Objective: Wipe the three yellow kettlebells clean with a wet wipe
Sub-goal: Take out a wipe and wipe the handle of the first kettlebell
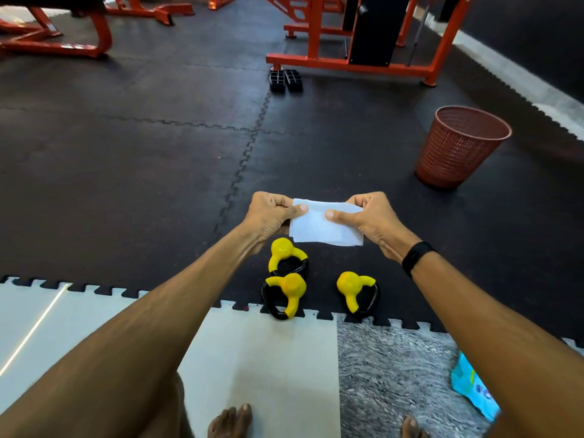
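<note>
A white wet wipe (325,227) is stretched flat in the air between both hands. My left hand (270,214) pinches its left edge and my right hand (373,219) pinches its right edge. Below the wipe, three yellow kettlebells with black handles lie on the dark rubber mat: one farther back (284,252), one at the front left (289,289) and one at the front right (352,287). Neither hand touches a kettlebell.
A red mesh waste basket (458,147) stands on the mat to the right. A blue wipe packet (474,387) lies on the grey floor under my right forearm. Orange gym machine frames (347,64) stand at the back. My bare feet show at the bottom edge.
</note>
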{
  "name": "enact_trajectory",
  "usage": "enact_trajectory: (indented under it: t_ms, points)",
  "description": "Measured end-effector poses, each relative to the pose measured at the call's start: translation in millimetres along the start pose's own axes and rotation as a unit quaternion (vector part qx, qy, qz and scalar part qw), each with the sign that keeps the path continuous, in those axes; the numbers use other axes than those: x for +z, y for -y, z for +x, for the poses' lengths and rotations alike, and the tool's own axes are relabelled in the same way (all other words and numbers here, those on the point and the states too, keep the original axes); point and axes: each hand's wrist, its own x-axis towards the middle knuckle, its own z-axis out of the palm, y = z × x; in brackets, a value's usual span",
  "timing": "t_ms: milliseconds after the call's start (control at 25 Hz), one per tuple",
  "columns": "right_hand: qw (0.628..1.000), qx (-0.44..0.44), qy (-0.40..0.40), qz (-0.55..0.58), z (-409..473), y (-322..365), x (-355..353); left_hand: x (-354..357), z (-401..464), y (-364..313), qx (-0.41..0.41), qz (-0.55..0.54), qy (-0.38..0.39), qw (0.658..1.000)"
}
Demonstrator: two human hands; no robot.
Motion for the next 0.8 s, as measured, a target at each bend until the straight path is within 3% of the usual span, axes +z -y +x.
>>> enact_trajectory:
  t_ms: [280, 520, 800]
  points:
    - [1.0, -0.011, -0.006, -0.026, -5.2, 4.2, 1.6, -1.2, -6.0, -1.5, 0.032, 0.029, 0.023, 0.999]
    - [0.996, 0.0, 0.061, -0.064, -11.8, 4.7, 0.7, -4.8, -17.0, -3.2, 0.04, 0.062, 0.041, 0.996]
    - [0.984, 0.025, -0.005, -0.174, -9.7, 3.8, 19.4, -4.0, -15.6, 10.4, 0.088, 0.118, -0.007, 0.989]
